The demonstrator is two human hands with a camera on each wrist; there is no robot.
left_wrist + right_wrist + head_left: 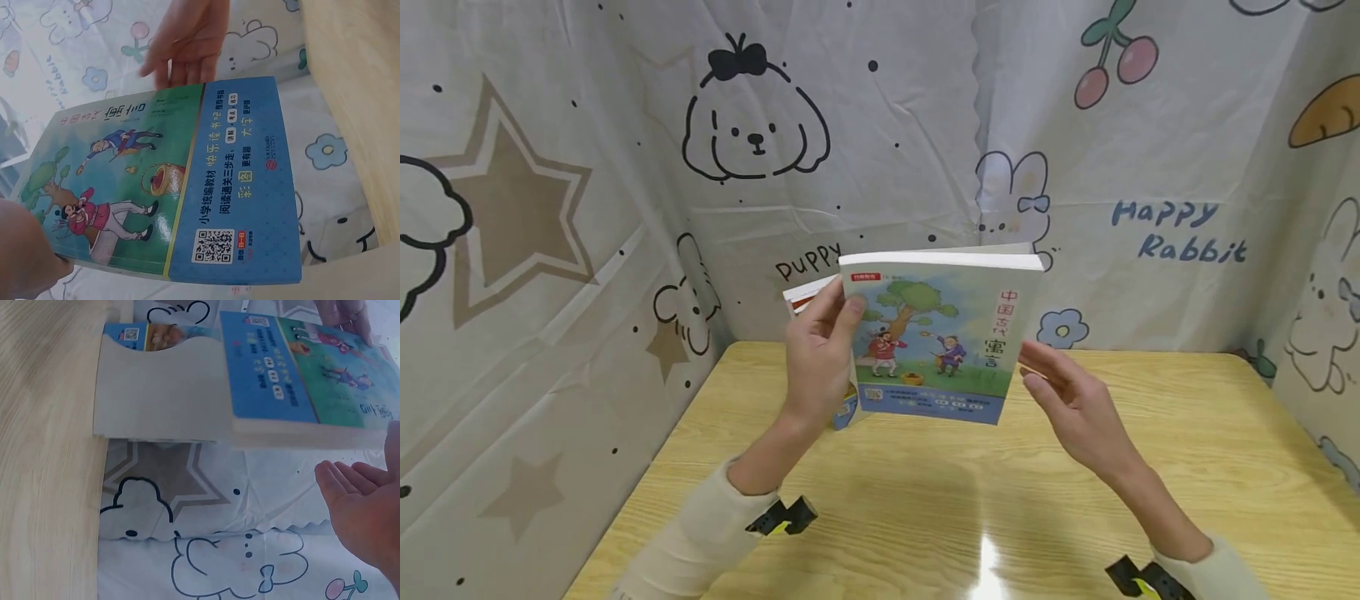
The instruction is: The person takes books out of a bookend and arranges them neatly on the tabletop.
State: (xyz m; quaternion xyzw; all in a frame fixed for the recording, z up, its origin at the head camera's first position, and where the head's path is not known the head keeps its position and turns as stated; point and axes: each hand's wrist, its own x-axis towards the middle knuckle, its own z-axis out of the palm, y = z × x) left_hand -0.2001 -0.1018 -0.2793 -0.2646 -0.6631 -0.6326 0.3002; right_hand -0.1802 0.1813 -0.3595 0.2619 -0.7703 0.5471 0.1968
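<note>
A thin paperback book [932,350] is held up over the table, its cover showing a tree, two cartoon figures and a blue band along the bottom. My left hand [822,358] grips it by the left edge, thumb on the front cover. My right hand [1078,417] is by the book's right edge, fingers extended; the right wrist view shows this hand [369,512] a little apart from it. Behind the book, a pale slipcase [162,394] with a curved cutout stands on the table with another illustrated cover [165,337] inside. From the head, the paperback mostly hides the slipcase.
The light wood table [880,508] reaches back to a patterned curtain [880,125] with cartoon drawings, which also hangs along the left and right sides. A black wrist camera [782,515] is strapped over the left sleeve, another [1150,579] at the right.
</note>
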